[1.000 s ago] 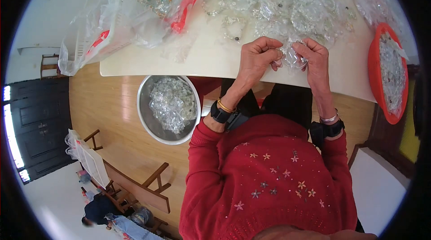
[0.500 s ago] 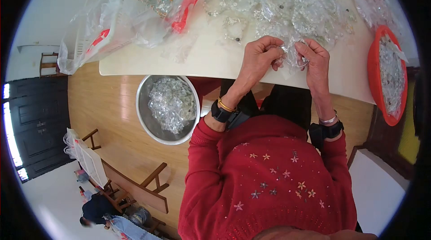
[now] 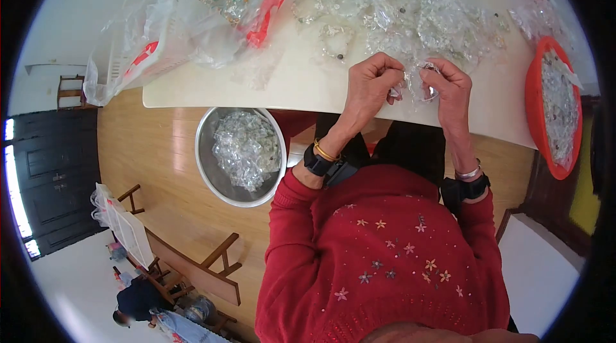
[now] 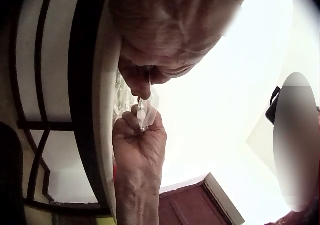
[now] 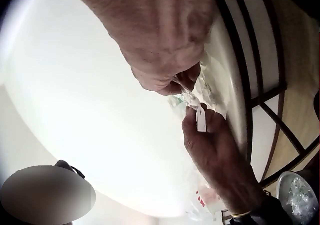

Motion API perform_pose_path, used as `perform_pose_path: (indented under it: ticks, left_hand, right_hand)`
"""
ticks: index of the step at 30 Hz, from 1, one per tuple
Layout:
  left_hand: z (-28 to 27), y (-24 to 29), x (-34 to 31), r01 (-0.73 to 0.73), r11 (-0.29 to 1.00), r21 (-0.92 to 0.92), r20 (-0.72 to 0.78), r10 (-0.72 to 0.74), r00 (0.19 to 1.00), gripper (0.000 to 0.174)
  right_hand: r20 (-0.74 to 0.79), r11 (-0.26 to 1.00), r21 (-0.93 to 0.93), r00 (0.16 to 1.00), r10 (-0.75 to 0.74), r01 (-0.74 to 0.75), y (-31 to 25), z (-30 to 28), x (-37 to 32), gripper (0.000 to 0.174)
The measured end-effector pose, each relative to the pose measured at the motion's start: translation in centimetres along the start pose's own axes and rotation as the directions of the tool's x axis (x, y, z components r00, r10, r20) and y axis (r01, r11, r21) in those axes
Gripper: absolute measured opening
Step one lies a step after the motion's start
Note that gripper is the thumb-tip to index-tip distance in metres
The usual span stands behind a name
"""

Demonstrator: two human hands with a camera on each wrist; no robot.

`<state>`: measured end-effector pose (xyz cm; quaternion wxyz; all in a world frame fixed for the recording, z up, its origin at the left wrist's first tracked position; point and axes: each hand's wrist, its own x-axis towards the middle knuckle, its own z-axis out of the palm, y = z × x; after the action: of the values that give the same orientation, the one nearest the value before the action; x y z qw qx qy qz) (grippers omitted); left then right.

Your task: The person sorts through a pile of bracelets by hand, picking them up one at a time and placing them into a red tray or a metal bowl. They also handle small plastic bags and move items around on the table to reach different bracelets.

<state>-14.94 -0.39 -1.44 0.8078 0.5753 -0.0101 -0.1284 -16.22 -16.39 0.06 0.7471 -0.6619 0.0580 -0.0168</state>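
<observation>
Over the table's near edge, my right hand point(image 3: 454, 89) pinches a clear beaded bracelet point(image 3: 430, 80) between thumb and fingers. My left hand point(image 3: 372, 86), close beside it, pinches a small white strip point(image 5: 201, 119), which sticks out past the thumb in the right wrist view. Clear beads run between the two hands in that view. The left wrist view shows a glassy bit of the bracelet point(image 4: 142, 114) at the right hand's fingertips. Beyond both hands lies a heap of bagged clear bracelets point(image 3: 417, 9), with one bracelet point(image 3: 336, 40) apart from it.
A red basin point(image 3: 536, 80) of bagged pieces stands at the table's right. At the left are a white basket point(image 3: 170, 9) and plastic bags with a red handle point(image 3: 266, 12). Below the table edge sits a metal basin point(image 3: 204, 173) of bagged pieces. Another person point(image 3: 138, 298) is far off.
Both hands stay nearly in place, their fingers shifting slightly. The bracelet's loop has turned a little at the right fingertips. A blurred patch now covers the table's far right corner.
</observation>
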Motion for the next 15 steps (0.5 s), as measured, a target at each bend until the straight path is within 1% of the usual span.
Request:
perform_pose_path:
  ticks: [2,3,6,7,10,11,13,14,15]
  left_hand:
    - [0.0,0.0,0.0,-0.007,1.0,0.024,-0.013,0.008,1.0,0.008]
    - [0.0,0.1,0.0,-0.008,1.0,0.025,-0.012,0.009,1.0,0.008]
    - [0.2,0.4,-0.1,0.012,1.0,0.01,-0.011,-0.012,1.0,0.008]
    - [0.2,0.3,-0.1,0.007,1.0,0.015,-0.01,-0.007,1.0,0.008]
    - [0.0,0.1,0.2,0.021,0.999,-0.036,-0.038,-0.022,0.999,0.009]
    - [-0.2,0.3,0.2,-0.014,1.0,-0.014,-0.048,0.013,0.999,0.009]
    - [-0.5,0.8,0.0,0.045,0.996,-0.081,0.022,-0.043,0.999,0.01]
    - [-0.7,1.6,-0.1,0.016,0.998,-0.066,0.012,-0.015,1.0,0.01]
    - [-0.8,2.3,-0.2,0.015,0.998,-0.055,0.023,-0.013,1.0,0.01]
  right_hand:
    - [-0.048,0.991,-0.13,0.998,-0.041,0.034,-0.2,0.1,-0.4,0.015]
    - [-0.048,0.991,-0.13,0.998,-0.042,0.035,-0.2,0.2,-0.5,0.015]
    - [-0.042,0.956,-0.238,0.982,-0.185,0.17,-0.3,0.5,-0.9,0.013]
    - [-0.042,0.956,-0.234,0.981,-0.19,0.175,-0.2,0.3,-1.0,0.013]
    - [-0.033,0.903,-0.385,0.975,-0.221,0.191,0.2,0.1,-0.4,0.015]
    - [-0.015,0.904,-0.362,0.969,-0.248,0.226,0.0,0.3,-0.2,0.015]
    - [-0.052,0.977,-0.17,0.989,-0.14,0.129,-0.2,0.1,-0.4,0.017]
    - [-0.033,0.976,-0.154,0.986,-0.162,0.155,-0.2,-0.4,-0.3,0.017]
    - [-0.041,0.982,-0.114,0.987,-0.156,0.151,-0.2,-1.0,-0.3,0.017]
